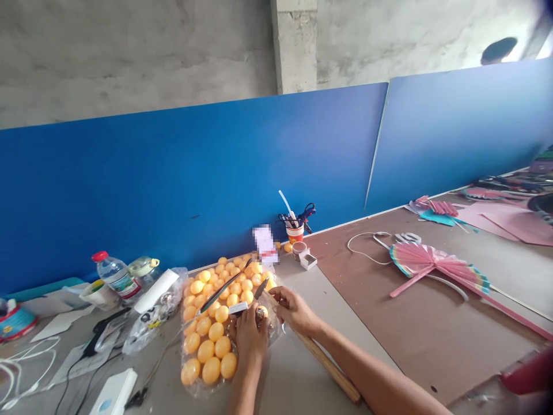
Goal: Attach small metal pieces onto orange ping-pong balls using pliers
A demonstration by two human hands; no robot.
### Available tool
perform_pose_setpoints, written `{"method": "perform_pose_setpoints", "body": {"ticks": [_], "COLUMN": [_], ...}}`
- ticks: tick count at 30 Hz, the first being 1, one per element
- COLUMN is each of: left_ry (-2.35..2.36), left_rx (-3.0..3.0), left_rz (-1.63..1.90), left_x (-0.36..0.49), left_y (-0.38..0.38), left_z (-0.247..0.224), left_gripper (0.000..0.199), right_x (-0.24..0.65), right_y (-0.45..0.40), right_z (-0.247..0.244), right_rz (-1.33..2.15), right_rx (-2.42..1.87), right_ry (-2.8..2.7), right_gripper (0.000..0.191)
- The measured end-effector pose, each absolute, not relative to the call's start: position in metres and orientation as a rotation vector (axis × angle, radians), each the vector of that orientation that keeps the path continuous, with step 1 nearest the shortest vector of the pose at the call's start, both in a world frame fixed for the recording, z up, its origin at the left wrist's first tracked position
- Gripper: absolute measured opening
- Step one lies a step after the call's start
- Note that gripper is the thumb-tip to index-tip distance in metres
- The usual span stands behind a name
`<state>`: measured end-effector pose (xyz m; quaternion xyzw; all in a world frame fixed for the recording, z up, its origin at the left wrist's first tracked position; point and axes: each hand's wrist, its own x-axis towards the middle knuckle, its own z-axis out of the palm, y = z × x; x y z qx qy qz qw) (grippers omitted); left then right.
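My left hand (252, 335) reaches over a clear plastic bag of orange balls (211, 370), fingers bent downward. Small shiny metal pieces (261, 313) show at its thumb; what its fingertips hold is hidden. Close by on the right, my right hand (296, 310) is closed, fingers curled at the upper end of a long wooden stick (330, 366). The stick passes beneath the wrist; whether the fingers grip it or something smaller is unclear. A dark pointed blade (261, 288) lies just beyond the hands, and a small white-labelled item (238, 308) rests beside the left fingers.
A paper cup of pens and cables (295, 233) and a small white box (308, 260) stand near the blue partition (194, 184). A pink folded paper fan (419, 262) lies rightward. Leftward are a water bottle (116, 275), loose cables (30, 369) and a white device (114, 393).
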<state>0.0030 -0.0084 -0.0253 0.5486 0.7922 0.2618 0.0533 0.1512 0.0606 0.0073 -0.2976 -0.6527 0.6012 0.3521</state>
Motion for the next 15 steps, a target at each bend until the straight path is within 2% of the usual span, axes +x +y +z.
{"method": "perform_pose_setpoints", "body": {"ticks": [7, 15], "left_ry": [2.452, 2.431], "left_rx": [1.559, 1.488], "left_rz": [0.785, 0.776], "left_x": [0.0037, 0.0054], "left_y": [-0.0063, -0.0076], "left_z": [-0.0254, -0.0184], "left_gripper": [0.049, 0.051], "right_x": [0.1514, 0.1518], "right_y": [0.0626, 0.0592], "right_z": [0.0008, -0.0005], "right_rz": [1.533, 1.447], "right_rx": [-0.825, -0.809], "right_ry": [-1.879, -1.913], "right_gripper": [0.039, 0.038]}}
